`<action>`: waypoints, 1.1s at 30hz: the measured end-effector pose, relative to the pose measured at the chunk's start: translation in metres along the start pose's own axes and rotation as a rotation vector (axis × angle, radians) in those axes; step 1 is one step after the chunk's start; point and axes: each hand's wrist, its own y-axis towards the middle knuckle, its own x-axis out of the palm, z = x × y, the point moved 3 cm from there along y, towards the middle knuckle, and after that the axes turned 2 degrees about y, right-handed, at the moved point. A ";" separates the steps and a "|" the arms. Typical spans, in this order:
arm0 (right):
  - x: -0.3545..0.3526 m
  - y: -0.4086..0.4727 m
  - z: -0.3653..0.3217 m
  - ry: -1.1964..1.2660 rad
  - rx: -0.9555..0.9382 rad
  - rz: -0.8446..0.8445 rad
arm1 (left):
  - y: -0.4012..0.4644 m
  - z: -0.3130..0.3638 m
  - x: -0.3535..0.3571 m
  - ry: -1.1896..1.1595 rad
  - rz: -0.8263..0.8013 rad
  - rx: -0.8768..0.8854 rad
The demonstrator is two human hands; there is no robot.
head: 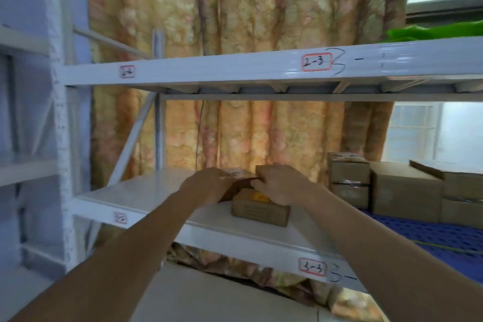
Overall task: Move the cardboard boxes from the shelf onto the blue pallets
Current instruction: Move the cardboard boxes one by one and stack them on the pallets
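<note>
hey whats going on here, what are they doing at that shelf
A person is reaching into a white metal shelf with both bare hands. The left hand and right hand are on top of a small cardboard box sitting on the middle level, apparently gripping it to lift it off. To the right, several more boxes already sit on a blue pallet. A flowered curtain hangs behind the shelf.
</note>
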 end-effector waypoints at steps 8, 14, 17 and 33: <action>0.021 0.026 -0.093 0.097 -0.044 -0.027 | -0.016 -0.103 -0.025 0.087 -0.026 -0.058; 0.041 0.040 -0.143 0.111 0.044 0.012 | -0.009 -0.162 -0.037 0.082 -0.057 0.046; 0.048 0.048 -0.151 0.120 0.116 0.067 | -0.001 -0.175 -0.036 0.061 -0.077 0.101; 0.054 0.089 -0.104 0.029 0.426 0.101 | 0.066 -0.140 0.014 -0.460 -0.278 0.018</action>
